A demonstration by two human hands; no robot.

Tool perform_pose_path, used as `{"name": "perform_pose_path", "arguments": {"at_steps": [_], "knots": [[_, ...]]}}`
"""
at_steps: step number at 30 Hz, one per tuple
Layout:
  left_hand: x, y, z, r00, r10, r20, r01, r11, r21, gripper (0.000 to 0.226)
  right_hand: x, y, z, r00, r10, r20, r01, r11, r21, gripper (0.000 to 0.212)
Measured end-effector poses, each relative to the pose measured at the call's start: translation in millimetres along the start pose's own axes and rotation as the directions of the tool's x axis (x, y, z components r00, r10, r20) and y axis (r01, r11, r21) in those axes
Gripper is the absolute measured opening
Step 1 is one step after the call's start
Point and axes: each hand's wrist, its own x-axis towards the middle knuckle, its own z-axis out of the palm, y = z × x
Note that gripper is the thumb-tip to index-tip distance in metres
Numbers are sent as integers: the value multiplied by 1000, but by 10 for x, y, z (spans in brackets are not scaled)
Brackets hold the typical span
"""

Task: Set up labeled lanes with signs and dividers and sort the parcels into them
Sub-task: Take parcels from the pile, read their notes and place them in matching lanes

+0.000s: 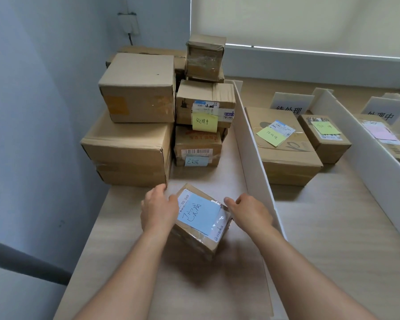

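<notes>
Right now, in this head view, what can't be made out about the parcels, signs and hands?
- Left sign: lower part hidden by the large parcel in front.
- Right sign: partly covered by the divider.
- Pink-note parcel: mostly behind that divider and cut by the right edge.
- Shipping-label print on the small parcel: too small and blurred.
- Left hand and right hand: fingertips hidden behind the parcel's sides, so the grip is unclear.

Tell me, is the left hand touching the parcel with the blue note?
Touching. The head view shows the left hand pressed against the left side of the parcel, its thumb overlapping the top edge.
</notes>
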Motion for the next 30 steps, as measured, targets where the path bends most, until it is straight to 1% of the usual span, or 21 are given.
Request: {"name": "perform_pose_path", "arguments": {"at_steps": [1,2,3,6,8,9,11,13,15,17,19,21,23,27,30], "knots": [[-41,-30,-31,998,-32,-47,32,999,4,49,20,1,1,1000,-12,-7,12,999,36,44],[-96,-62,-50,995,-82,-64,82,997,1,52,31,-4,13,999,-38,-2,38,996,81,44],[-158,-89,-54,989,-139,-52,139,990,1,54,32,-15,38,997,-75,13,73,990,122,44],[-295,-161,41,957,-282,75,280,959,39,56,-19,-89,85,976,-204,80,187,965,185,42],[-334,-187,107,939,-314,141,317,949,3,56,-52,-132,95,957,-244,156,218,961,167,35],[-346,-183,124,941,-301,152,310,950,-42,54,-55,-134,92,954,-239,180,217,967,133,33],[-375,-156,124,959,-242,150,263,954,-142,51,-64,-111,64,958,-200,204,188,979,78,36],[-401,-126,98,974,-181,134,207,954,-215,50,-81,-74,51,960,-185,211,170,981,89,40],[-424,-125,81,978,-166,129,189,963,-191,52,-133,-57,44,958,-193,210,174,979,107,39],[-467,-143,79,975,-160,152,174,981,-81,50,-197,-63,70,948,-202,245,165,973,164,35],[-518,-166,90,974,-130,187,140,990,-36,37,-270,-62,131,938,-195,286,122,960,252,29],[-556,-191,106,972,-96,215,102,995,-17,28,-356,-47,208,936,-193,295,99,947,306,34],[-563,-233,110,970,-63,235,65,998,-1,29,-435,-27,276,941,-196,275,92,933,349,35],[-581,-315,54,956,-6,295,39,993,-109,33,-502,-4,328,959,-195,207,89,898,431,36],[-627,-369,34,955,18,295,38,982,-184,37,-573,1,354,962,-195,190,92,890,447,39]]}}
